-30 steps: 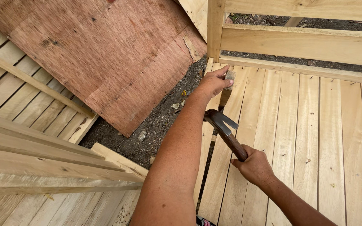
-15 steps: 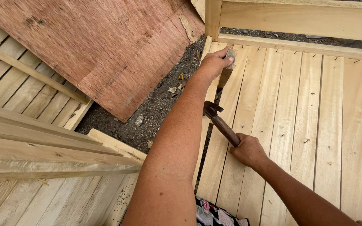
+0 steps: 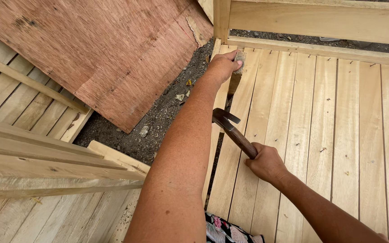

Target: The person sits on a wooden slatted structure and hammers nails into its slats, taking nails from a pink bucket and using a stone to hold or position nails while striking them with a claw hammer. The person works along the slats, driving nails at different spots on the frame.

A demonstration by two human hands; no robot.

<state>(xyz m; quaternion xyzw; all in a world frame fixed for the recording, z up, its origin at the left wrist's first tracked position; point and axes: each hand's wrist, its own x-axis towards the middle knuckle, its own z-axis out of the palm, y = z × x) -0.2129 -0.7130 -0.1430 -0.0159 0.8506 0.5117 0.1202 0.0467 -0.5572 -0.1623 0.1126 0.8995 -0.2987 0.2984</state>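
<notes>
Right hand (image 3: 266, 163) is wrapped tight around the wooden handle of the claw hammer (image 3: 231, 129), its dark head raised just above the pale slats, claw pointing right. Up ahead, the left hand (image 3: 223, 66) closes on a small wood block (image 3: 236, 75) stood in the gap at the edge of the slatted panel (image 3: 338, 135); how firmly, hard to say. Left of the arm, gravel (image 3: 158, 121) and a reddish plywood sheet (image 3: 104, 49).

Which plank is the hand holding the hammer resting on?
The right hand with the hammer lies over the second plank from the panel's left edge; the other planks lie clear of it.
</notes>
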